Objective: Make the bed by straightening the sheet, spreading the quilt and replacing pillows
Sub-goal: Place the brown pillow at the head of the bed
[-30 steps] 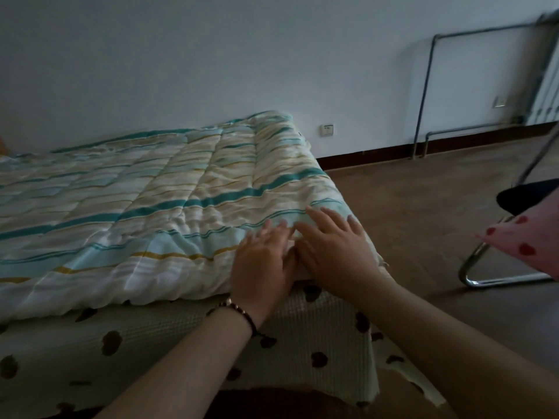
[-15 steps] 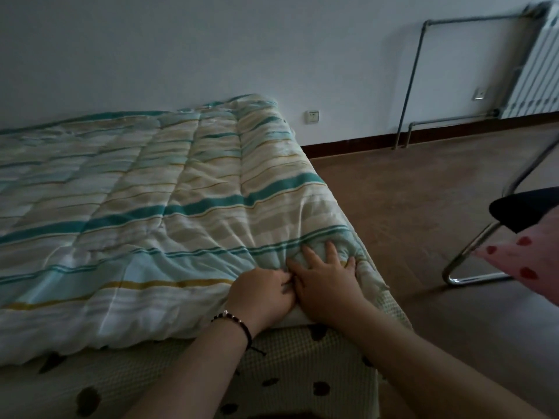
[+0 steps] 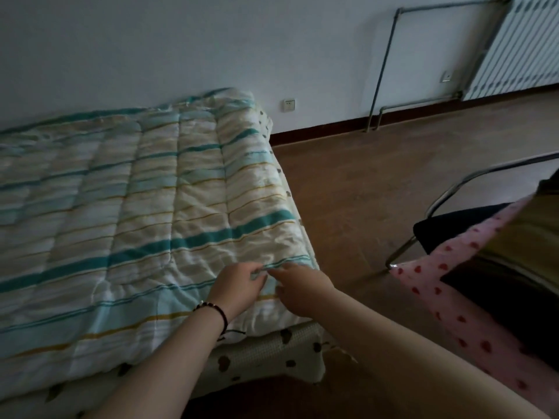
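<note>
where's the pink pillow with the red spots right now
In the head view the pink pillow is off the bed, at the right side of the frame. It rests on the metal-framed chair on the floor, right of the quilt.

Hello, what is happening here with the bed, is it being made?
Yes. A person is making the bed. Both hands, the left hand with a dark beaded bracelet and the right hand, pinch a fold of the striped teal, white and yellow quilt near its corner. The quilt lies spread over the cream sheet with dark spots. A pink spotted pillow waits on the metal-framed chair beside the bed.
</note>
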Demonstrator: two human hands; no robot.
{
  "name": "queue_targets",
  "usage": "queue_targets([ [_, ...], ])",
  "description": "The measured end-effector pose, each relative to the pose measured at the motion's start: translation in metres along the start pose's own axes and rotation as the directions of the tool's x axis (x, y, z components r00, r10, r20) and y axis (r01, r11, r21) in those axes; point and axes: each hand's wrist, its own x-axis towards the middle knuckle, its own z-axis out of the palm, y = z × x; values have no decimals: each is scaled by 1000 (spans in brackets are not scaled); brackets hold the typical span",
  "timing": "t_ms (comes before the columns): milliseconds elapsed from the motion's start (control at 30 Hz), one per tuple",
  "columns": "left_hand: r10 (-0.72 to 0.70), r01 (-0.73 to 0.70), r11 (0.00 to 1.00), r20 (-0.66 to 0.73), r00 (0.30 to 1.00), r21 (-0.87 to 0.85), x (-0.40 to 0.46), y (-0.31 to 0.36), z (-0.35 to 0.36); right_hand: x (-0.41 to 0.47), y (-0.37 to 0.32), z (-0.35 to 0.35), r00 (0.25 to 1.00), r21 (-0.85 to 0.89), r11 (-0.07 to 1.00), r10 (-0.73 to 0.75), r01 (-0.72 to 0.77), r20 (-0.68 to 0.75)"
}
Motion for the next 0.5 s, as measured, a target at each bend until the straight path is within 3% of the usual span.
queue_targets([
  [200,108,-108,994,1,994,30,-20,119,-91,-82,6,-137,996,45,999,-8,13,-93],
  [334,154,-157,987,-72,985,-37,-28,199,-134,-128,24,-208,984,59,998,22,-12,-179],
  [500,213,-222,966,-77,974,-131,-41,312,-159,-206,81,-284,948,162,979,164,-123,-273],
])
